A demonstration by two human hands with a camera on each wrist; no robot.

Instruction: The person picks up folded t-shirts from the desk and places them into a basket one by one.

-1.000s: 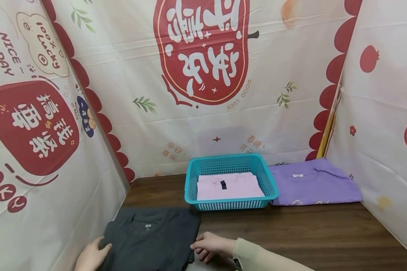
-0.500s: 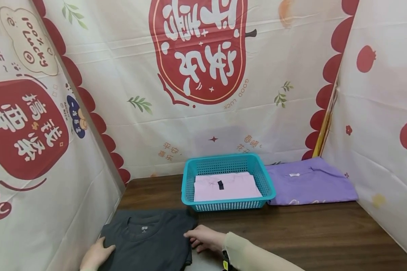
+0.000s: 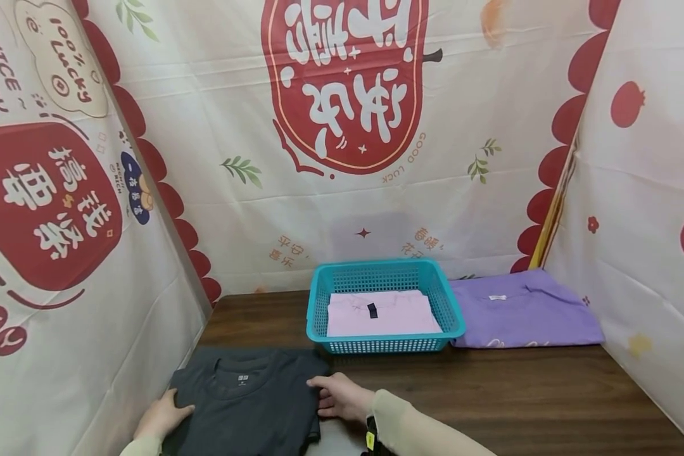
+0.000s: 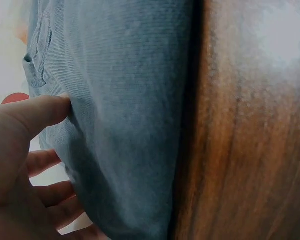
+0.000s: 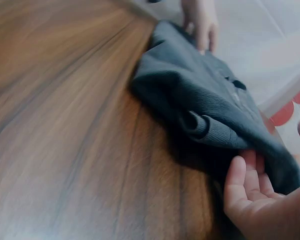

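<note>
Charcoal T-shirt [image 3: 251, 405] sides are being pinched by left hand [image 3: 161, 415] and right hand [image 3: 344, 396], probably needing even tension against slipping folds.

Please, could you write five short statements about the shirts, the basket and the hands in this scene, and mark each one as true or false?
1. The folded pink shirt lies in the turquoise basket. True.
2. The purple shirt lies on the wooden table beside the turquoise basket. True.
3. The left hand holds the purple shirt. False: it holds the edge of the dark grey T-shirt.
4. The right hand touches the dark grey T-shirt. True.
5. The dark grey T-shirt is inside the turquoise basket. False: it lies outside, between the left hand and the right hand.
</note>
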